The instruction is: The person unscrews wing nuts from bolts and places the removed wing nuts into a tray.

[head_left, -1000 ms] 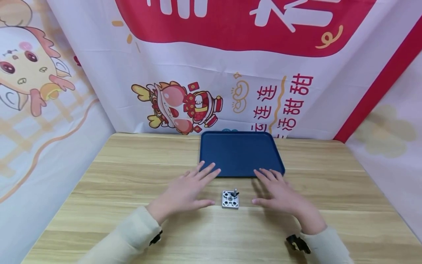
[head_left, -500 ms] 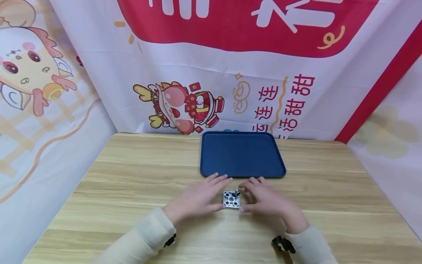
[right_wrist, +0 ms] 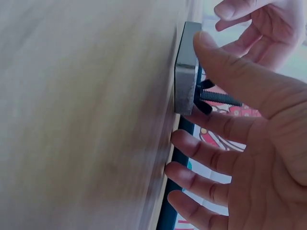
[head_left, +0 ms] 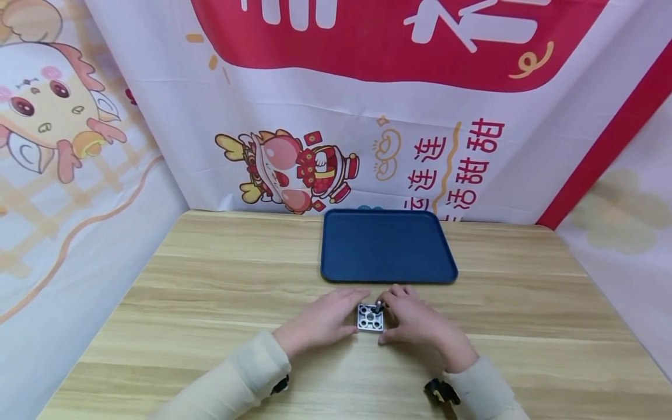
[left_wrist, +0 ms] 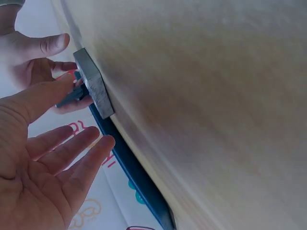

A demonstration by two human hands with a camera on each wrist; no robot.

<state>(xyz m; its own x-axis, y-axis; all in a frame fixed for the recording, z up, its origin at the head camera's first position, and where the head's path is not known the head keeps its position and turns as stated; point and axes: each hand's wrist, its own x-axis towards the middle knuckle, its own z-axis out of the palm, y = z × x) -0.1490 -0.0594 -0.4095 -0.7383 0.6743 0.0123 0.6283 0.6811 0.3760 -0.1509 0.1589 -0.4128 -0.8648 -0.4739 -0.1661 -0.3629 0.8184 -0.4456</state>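
Observation:
A square silver metal block (head_left: 370, 318) with round holes lies on the table between both hands. At its far right corner stands a threaded bolt with a black wing nut (right_wrist: 205, 97). The left hand (head_left: 328, 318) reaches in from the left, thumb near the block's front left corner, fingers extended past its far side. On the right, the right hand (head_left: 420, 321) has loosely bent fingers, with thumb and index at the block's two right corners. In the left wrist view, that thumb (left_wrist: 53, 44) appears slightly apart from the block. Whether the right index touches it, I cannot tell.
Behind the hands, a dark blue tray (head_left: 388, 248) lies at the back of the wooden table (head_left: 236, 256). A printed cloth (head_left: 294, 93) hangs just beyond the table's far edge. Wrist devices (head_left: 442, 392) hang below the sleeves.
Both hands have moved inward from wide apart, away from the tray's front edge, and now flank the block. The right fingers have bent more. The block and tray stay in place.

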